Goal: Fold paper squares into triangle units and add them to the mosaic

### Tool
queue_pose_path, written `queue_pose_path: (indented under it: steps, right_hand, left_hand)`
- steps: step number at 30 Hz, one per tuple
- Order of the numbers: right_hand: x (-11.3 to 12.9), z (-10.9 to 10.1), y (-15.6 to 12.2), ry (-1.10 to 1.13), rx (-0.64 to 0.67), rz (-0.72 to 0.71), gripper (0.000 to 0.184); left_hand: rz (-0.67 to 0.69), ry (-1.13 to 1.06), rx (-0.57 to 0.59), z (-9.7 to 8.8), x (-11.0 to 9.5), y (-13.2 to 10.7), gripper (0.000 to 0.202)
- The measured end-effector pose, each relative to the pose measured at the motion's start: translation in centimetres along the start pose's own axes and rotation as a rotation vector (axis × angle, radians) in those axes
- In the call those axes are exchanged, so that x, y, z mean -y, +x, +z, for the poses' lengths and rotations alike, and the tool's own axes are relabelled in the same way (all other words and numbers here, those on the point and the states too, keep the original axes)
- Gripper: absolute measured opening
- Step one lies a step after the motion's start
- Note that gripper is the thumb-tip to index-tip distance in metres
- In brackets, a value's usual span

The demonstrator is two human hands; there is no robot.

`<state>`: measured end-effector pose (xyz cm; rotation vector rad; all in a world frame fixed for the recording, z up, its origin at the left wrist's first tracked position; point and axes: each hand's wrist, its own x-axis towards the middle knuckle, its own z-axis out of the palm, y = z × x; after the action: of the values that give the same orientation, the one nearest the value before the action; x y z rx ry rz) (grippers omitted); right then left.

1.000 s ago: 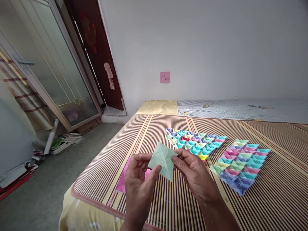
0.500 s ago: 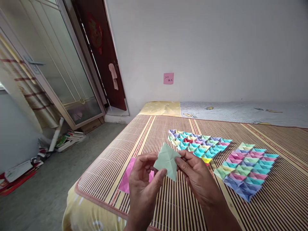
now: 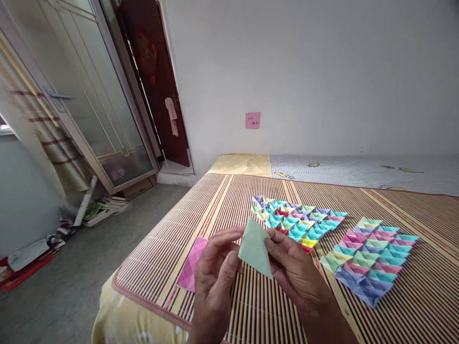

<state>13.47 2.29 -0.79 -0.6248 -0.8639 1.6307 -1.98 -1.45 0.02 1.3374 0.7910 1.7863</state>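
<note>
The right hand [image 3: 292,260] pinched the green paper [image 3: 254,248], long axis slanting down rightward (sharp corner lowest); the left hand [image 3: 215,272] gaped alongside.

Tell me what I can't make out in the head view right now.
All in the head view:
Back of the green paper: turned away, hidden by its front.
Some fingertips of the right hand: hidden behind the paper and that hand's thumb.
Part of the pink sheet: covered by the left hand.
Writing on the pink note: too small to read.
Right side of the striped mat: cut off by the picture's edge.
</note>
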Motion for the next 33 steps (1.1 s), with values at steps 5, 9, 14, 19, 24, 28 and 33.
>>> queue_pose_path:
  steps: [5,9,14,19,24,28,33]
  right_hand:
    - [-0.1,0.06,-0.06,0.036,-0.042,0.018,0.032]
    - [-0.05,0.08,-0.07,0.054,-0.034,0.019,0.033]
    - [-0.13,-0.11,0.04,0.089,-0.045,0.035,0.036]
    - [-0.19,-0.11,0.03,0.038,-0.057,0.009,0.036]
    - [0.08,0.15,-0.13,-0.062,0.024,-0.056,0.027]
    - [0.14,-0.2,-0.11,-0.272,0.03,-0.178,0.019]
    - [0.17,-0.47,-0.16,-0.418,0.062,-0.239,0.019]
  left_hand:
    - [0.068,0.062,0.095,-0.37,0.03,-0.07,0.022]
    - [0.061,0.096,0.101,-0.33,-0.23,-0.13,0.023]
    - [0.078,0.109,0.08,-0.15,-0.54,-0.16,0.021]
    - [-0.015,0.084,0.009,-0.09,-0.29,-0.36,0.015]
    - [-0.072,0.081,-0.086,0.18,-0.24,-0.17,0.009]
    - [-0.071,0.094,-0.2,0.15,-0.22,0.08,0.011]
    - [-0.095,0.024,-0.299,0.17,0.34,0.19,0.013]
